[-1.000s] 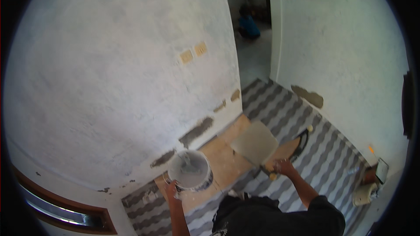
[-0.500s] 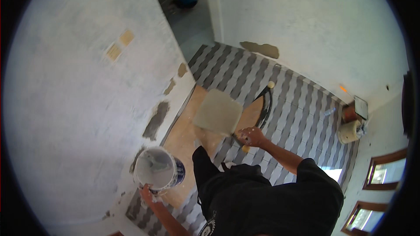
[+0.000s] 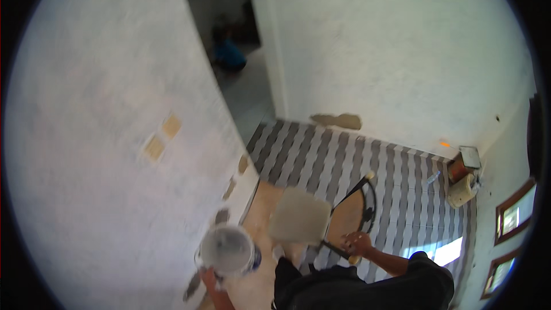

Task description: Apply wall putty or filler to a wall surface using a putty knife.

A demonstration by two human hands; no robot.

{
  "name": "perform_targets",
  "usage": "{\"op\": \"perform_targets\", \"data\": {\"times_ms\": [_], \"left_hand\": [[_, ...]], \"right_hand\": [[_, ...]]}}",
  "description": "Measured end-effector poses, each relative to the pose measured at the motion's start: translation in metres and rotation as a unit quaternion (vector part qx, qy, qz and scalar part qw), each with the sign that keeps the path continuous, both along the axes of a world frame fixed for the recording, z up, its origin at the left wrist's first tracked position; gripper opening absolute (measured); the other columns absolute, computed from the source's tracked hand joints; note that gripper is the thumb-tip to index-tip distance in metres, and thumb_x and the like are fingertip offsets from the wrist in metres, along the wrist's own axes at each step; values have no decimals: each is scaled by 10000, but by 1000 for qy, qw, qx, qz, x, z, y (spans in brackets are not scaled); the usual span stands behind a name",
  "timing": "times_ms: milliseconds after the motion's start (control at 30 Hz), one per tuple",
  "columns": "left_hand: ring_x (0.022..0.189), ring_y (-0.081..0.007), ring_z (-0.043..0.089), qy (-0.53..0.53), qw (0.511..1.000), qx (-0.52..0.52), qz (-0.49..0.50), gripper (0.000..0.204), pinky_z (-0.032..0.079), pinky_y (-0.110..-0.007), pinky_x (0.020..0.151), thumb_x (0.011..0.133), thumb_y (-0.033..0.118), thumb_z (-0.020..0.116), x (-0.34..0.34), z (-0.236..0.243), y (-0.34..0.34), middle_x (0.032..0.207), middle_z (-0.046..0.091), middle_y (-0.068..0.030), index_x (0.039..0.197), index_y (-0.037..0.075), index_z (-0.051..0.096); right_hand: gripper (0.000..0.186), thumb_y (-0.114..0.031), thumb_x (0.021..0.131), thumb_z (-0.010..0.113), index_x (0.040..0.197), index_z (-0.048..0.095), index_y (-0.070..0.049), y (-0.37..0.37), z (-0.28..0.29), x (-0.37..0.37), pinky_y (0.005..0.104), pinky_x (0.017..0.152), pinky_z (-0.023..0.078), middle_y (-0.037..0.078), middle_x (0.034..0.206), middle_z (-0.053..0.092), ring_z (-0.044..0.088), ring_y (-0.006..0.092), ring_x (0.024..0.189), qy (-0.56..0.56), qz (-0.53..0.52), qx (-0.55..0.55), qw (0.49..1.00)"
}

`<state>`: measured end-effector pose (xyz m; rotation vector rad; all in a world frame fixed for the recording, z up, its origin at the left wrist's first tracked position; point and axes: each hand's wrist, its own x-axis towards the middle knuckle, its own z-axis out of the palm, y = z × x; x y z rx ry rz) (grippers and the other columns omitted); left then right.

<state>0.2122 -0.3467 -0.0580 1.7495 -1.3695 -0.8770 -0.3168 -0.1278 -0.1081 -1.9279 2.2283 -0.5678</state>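
Observation:
A white bucket with pale, wet-looking contents stands out beside the left wall, and my left hand is closed on its near rim. To its right is a chair with a square beige seat and a tan backrest in a curved black frame. My right hand, spotted with white, grips the near side of that frame, just above a cream end cap. Its fingertips are partly hidden. Whether the bucket rests on anything does not show.
A tan board lies along the left wall on the grey-and-white patterned floor. A rusty tin and a cream container stand by the right wall. Beyond the doorway, a person in blue crouches.
My view has tilted up, so the room sits lower in the picture. With my left hand on it, the bucket has moved forward along the wall. My right hand stays on the chair frame.

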Motion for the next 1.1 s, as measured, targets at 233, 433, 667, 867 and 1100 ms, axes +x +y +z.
{"op": "perform_targets", "data": {"times_ms": [233,433,667,867,1100], "left_hand": [[500,-94,425,267,960,56,64,104,348,-257,442,713,55,547,-11,62,-95,630,510,-18,740,99,457],[593,-132,499,247,964,93,28,107,421,-259,588,706,-1,516,-15,80,-165,688,536,-37,781,72,492],[578,-112,428,322,941,98,40,180,362,-249,563,656,-31,516,-27,90,-187,640,445,-15,699,85,384],[565,-110,406,333,935,115,42,211,353,-250,560,646,-55,515,-25,91,-203,628,422,-7,679,93,370],[548,-112,390,329,936,121,27,225,339,-242,534,632,-61,522,-41,89,-232,622,425,-6,672,94,365]], "right_hand": [[259,-242,705,688,912,662,-88,-42,19,15,393,650,510,79,817,674,648,269,734,9,45,31,998],[369,-293,749,698,1040,624,-78,-23,-17,2,431,681,481,88,923,649,609,292,799,131,79,-4,988],[376,-204,785,662,1121,576,-60,-57,36,25,427,842,448,142,975,617,579,320,941,20,-48,152,987],[309,-177,822,626,1100,584,-49,-95,54,28,414,817,415,141,900,578,557,300,909,40,-199,41,978],[290,-156,843,598,1107,590,-34,-133,89,2,415,803,427,141,923,586,570,291,876,58,-301,-31,951]]}}
